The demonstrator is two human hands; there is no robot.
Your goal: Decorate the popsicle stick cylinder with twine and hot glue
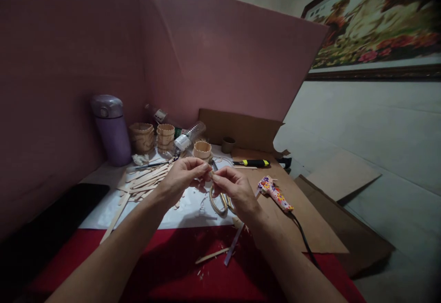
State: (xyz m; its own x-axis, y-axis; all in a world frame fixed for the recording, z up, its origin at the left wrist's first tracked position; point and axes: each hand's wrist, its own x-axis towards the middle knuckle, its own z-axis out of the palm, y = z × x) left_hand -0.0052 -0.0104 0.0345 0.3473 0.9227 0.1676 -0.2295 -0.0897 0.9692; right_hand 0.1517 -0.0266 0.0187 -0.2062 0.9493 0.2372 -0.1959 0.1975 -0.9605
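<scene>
My left hand and my right hand meet over the middle of the table, fingertips pinched together. Between them is a tiny pale piece, too small and covered to name. Gold-handled scissors lie beneath my right hand, partly hidden. A loose heap of wooden craft sticks spreads beside my left hand. Just beyond my fingers stands a small wooden cup with a scalloped rim.
A floral glue gun with a black cord lies on cardboard at right, near a yellow-black utility knife. Behind stand a purple bottle, wooden cups and a plastic bottle. A glue stick lies in front.
</scene>
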